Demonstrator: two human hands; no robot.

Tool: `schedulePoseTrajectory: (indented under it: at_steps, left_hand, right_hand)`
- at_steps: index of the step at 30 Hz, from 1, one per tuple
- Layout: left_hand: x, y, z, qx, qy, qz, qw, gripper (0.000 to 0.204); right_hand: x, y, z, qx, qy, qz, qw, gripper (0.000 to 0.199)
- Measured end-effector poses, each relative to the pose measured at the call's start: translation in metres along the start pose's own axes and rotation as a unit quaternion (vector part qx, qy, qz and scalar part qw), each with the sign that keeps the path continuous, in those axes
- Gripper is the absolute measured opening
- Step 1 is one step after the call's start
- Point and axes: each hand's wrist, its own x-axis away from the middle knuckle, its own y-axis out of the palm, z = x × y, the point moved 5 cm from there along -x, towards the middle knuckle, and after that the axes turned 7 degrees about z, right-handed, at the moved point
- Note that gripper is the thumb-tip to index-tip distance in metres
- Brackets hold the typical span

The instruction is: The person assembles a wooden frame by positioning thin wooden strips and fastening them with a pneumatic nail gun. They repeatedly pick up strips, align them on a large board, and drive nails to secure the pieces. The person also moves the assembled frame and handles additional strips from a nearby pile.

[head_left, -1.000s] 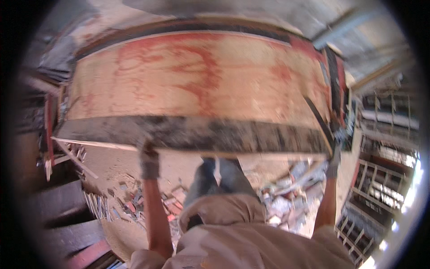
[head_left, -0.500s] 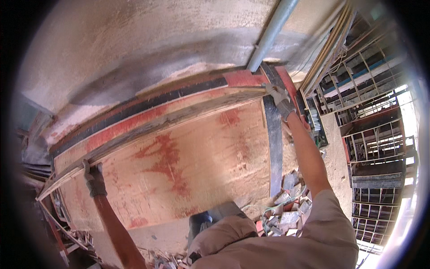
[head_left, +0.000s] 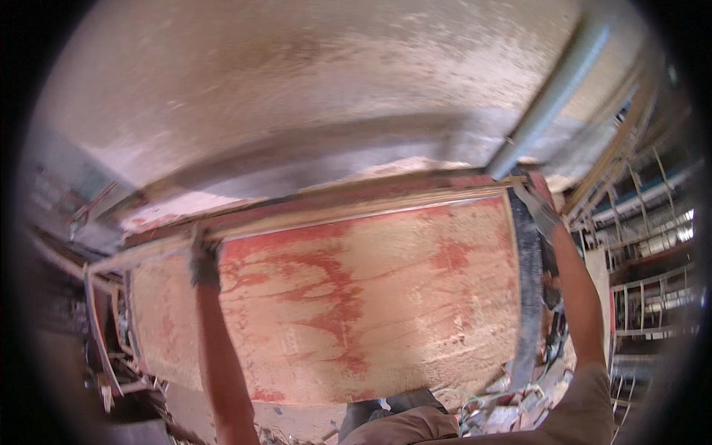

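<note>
A long, narrow wooden strip (head_left: pixel 356 210) spans the far side of a wide plywood panel (head_left: pixel 415 311) with red stains. My left hand (head_left: pixel 203 259), in a grey glove, grips the strip toward its left end, thumb up along it. At the strip's right end is my gloved right hand (head_left: pixel 537 209), its fingers closed around the tip. Motion blurs both hands a little. The strip's left end reaches past the panel's left edge. A dark board (head_left: pixel 527 304) runs along the panel's right edge, below my right hand.
Behind the panel rises a rough plastered wall (head_left: pixel 297 74), with a blue-grey pipe (head_left: pixel 552 96) slanting down it. Wood offcuts (head_left: pixel 508 411) litter the floor by my legs. Slatted racks (head_left: pixel 653 304) stand at the right, and a wooden frame (head_left: pixel 104 334) is at the left.
Both hands have shifted the strip away from me toward the wall, covering much of the black and red bands behind it. The whole view has turned to the left.
</note>
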Motion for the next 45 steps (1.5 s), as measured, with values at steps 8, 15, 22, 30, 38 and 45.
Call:
schedulePoseTrajectory:
  at_steps: [8,15,22,30,38,45]
  left_hand:
    - [0.02,0.08,-0.01,0.148,0.018,-0.103,0.983,0.05]
    - [0.246,-0.027,-0.144,-0.134,-0.08,-0.136,0.978,0.055]
    - [0.465,-0.386,-0.242,-0.108,-0.232,0.217,0.942,0.052]
    - [0.808,-0.601,-0.248,-0.555,-0.517,0.361,0.543,0.027]
    - [0.766,-0.666,-0.225,-0.519,-0.511,0.166,0.665,0.026]
    - [0.625,-0.933,-0.099,-0.489,-0.286,0.402,0.72,0.021]
  right_hand:
    - [0.183,-0.073,-0.028,-0.2,0.309,-0.096,0.925,0.031]
    - [0.223,-0.04,-0.044,-0.18,0.291,-0.123,0.932,0.022]
    - [0.258,0.073,-0.058,-0.169,0.304,-0.176,0.921,0.019]
    - [0.359,0.308,-0.016,-0.105,0.446,-0.281,0.844,0.027]
    - [0.538,0.587,-0.148,0.094,0.447,-0.56,0.692,0.037]
    - [0.641,0.76,-0.344,0.083,0.441,-0.529,0.72,0.027]
